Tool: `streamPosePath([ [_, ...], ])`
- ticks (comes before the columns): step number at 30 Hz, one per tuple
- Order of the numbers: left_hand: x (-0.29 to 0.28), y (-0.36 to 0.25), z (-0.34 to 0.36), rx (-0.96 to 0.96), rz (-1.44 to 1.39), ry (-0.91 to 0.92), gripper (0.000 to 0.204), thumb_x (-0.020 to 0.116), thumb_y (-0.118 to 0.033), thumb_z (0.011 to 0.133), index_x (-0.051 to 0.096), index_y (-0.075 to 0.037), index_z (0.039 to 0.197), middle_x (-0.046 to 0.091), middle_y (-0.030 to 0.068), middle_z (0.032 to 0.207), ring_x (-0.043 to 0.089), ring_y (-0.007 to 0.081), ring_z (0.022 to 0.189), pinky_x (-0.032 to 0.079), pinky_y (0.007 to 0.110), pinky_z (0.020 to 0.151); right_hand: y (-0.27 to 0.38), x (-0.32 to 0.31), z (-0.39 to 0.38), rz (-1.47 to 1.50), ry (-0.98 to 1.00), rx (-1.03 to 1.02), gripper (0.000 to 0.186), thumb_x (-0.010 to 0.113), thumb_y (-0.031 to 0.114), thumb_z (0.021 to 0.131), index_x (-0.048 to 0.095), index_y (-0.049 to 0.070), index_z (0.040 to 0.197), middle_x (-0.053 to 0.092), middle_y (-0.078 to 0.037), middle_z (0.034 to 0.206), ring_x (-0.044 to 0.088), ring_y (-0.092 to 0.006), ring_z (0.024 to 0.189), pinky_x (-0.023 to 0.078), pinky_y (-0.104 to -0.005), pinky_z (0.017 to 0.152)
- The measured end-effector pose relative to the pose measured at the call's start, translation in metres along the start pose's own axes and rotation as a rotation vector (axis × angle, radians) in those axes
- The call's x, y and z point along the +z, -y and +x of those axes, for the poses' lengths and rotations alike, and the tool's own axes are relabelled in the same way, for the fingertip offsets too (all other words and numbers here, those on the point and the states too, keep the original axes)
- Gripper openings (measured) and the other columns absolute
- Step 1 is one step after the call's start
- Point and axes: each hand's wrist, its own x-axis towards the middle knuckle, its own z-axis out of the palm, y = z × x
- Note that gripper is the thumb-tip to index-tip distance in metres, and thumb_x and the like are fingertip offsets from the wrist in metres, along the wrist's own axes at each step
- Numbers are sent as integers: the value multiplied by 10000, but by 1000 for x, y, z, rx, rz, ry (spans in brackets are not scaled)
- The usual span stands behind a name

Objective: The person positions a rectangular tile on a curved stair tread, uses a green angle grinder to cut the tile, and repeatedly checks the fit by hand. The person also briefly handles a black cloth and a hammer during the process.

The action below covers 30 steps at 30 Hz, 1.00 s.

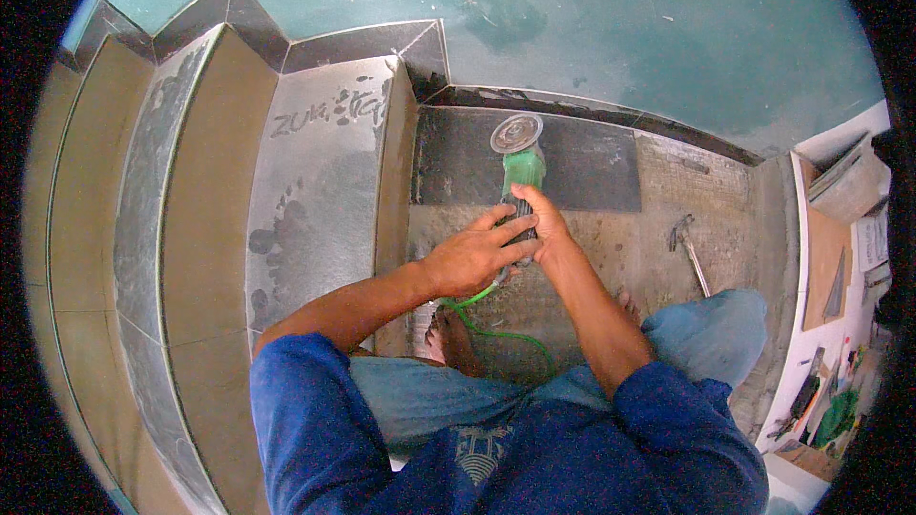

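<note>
Both my hands are wrapped round an angle grinder [523, 170] with a green head and a dark body. My left hand [473, 256] lies over the body from the left, fingers across it. My right hand [542, 225] closes round it from the right, thumb along the top. The round grey disc [516, 133] points away from me, above a dark floor tile [592, 172] beside the wall. Whether the disc spins, I cannot tell. From the grinder's rear a bright green cord [506, 332] runs down past my foot.
Tiled steps [315, 162] with grey treads rise on the left. A hammer [689, 256] lies on the rough, untiled floor [701, 200] to the right. Along the far side stands a teal wall [611, 29] with dark skirting. Assorted tools [811, 396] lie beyond a pale ledge at right.
</note>
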Motion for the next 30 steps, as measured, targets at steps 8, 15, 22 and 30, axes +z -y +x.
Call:
streamPosePath([
  [8,1,-2,-6,52,159,-14,514,682,-197,795,566,-209,1296,494,93,1369,467,409,1214,538,461,917,-7,0,7,13,126,97,490,698,488,773,565,127,1076,645,-94,849,629,-290,612,485,-453,429],
  [15,0,-3,-5,35,113,-12,473,701,-245,793,584,-183,1246,503,104,1347,466,412,1197,478,482,967,-5,-2,4,-32,135,98,489,745,465,736,602,100,1028,641,-90,822,641,-267,684,523,-441,541],
  [22,-1,-5,-1,-5,18,-47,387,684,-233,844,588,-159,1212,507,126,1321,451,410,1200,411,502,1020,-4,1,8,8,141,44,509,763,414,736,578,98,1089,634,-96,887,641,-259,691,538,-439,564],
  [30,-4,-7,2,5,35,-38,405,696,-229,828,587,-159,1211,505,123,1325,435,413,1213,405,520,1019,1,6,1,75,113,3,359,696,439,798,612,115,925,633,-78,725,622,-267,540,509,-436,430],
])
